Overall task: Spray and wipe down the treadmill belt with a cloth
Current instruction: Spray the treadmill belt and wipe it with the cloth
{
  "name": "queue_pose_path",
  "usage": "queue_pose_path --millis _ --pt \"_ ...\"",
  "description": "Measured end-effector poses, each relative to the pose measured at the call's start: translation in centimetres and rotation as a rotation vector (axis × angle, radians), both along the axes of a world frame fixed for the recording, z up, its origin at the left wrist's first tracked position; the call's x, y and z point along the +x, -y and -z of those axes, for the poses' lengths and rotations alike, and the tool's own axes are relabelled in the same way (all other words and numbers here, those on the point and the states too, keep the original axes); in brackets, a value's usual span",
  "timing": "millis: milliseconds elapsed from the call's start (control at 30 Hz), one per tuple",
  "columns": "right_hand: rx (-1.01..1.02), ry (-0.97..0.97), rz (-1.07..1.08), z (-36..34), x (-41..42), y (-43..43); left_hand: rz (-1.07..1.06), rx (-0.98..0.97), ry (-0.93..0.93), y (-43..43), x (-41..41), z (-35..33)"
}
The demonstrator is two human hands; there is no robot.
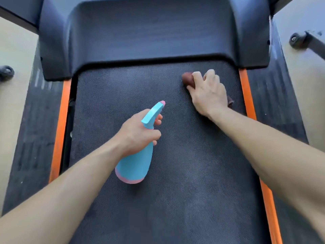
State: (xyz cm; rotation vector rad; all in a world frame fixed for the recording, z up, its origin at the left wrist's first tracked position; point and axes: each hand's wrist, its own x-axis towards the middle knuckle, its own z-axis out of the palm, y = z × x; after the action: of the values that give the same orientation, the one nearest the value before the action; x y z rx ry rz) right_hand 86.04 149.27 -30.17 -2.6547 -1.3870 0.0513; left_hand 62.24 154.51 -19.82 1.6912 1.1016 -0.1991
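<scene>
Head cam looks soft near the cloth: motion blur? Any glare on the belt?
Head view: right hand and brown cloth look smeared, likely motion blur; left hand and spray bottle sharper; belt has soft sheen, no hard glare.

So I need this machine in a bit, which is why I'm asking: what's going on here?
A person is cleaning the treadmill belt. The right hand holds a bunched brown cloth against the belt, close to the motor cover and toward the right orange side strip. The left hand grips a blue spray bottle by its neck over the middle of the belt, nozzle pointing forward.
</scene>
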Motion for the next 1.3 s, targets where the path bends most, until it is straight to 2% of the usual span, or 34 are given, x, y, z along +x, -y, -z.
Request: queue_pose_path --millis 133,200,333,500,567,633,700,767,800,833,900,967,1033,1133,1200,1267,1300 --pt "0.034 -0.048 -0.427 0.1 -7.4 10.6 -0.025 0.006 -0.001 -0.5 -1.2 -0.4" --pt "0.013 -0.065 -0.549 0.5 -7.4 12.3 -0.036 -0.015 -0.007 -0.3 -1.5 -0.2" --pt "0.069 0.015 -0.333 0.7 -4.2 6.9 -0.015 -0.046 -0.007 0.3 -0.8 0.8" --pt "-0.003 0.013 -0.004 0.0 0.4 0.7 -0.013 -0.048 0.001 0.6 -0.3 1.1" --pt "0.013 0.068 -0.003 0.2 -1.2 1.9 -0.024 -0.038 0.013 0.4 -0.3 1.0" --pt "0.034 0.068 -0.163 0.1 -5.6 6.0 -0.033 -0.04 0.027 0.2 -0.7 0.6" --pt "0.005 -0.016 -0.438 0.0 -9.7 10.8 -0.035 -0.037 0.032 -0.3 -1.3 0.3" --pt "-0.043 -0.048 -0.679 -0.2 -9.6 12.2 -0.026 -0.048 0.016 -0.6 -2.2 0.1" --pt "-0.052 -0.008 -0.72 0.0 -8.2 10.9 -0.028 -0.064 0.014 -0.8 -2.7 0.1" --pt "-0.035 0.042 -0.676 0.1 -6.7 8.7 -0.03 -0.081 0.008 -1.0 -3.2 0.1" --pt "0.032 0.122 -0.379 0.1 -3.5 3.0 -0.044 -0.094 -0.011 -1.1 -4.2 0.0" --pt "-0.018 0.064 -0.135 -0.1 -1.3 -0.6 -0.09 -0.09 -0.019 -1.3 -4.8 0.1" --pt "0.022 0.062 -0.125 0.3 -2.9 0.1 -0.115 -0.079 -0.025 -1.2 -5.2 0.1" --pt "0.062 0.055 -0.365 0.5 -9.2 7.5 -0.13 -0.084 -0.012 -1.1 -5.7 0.3" --pt "0.005 -0.03 -0.667 0.7 -13.5 13.2 -0.135 -0.089 -0.012 -1.0 -6.1 0.2" --pt "-0.023 -0.027 -0.879 1.0 -14.7 15.4 -0.107 -0.088 -0.024 -0.7 -6.6 0.1" --pt "-0.012 -0.03 -0.904 1.0 -14.2 14.9 -0.089 -0.092 -0.026 -0.5 -6.8 0.1"
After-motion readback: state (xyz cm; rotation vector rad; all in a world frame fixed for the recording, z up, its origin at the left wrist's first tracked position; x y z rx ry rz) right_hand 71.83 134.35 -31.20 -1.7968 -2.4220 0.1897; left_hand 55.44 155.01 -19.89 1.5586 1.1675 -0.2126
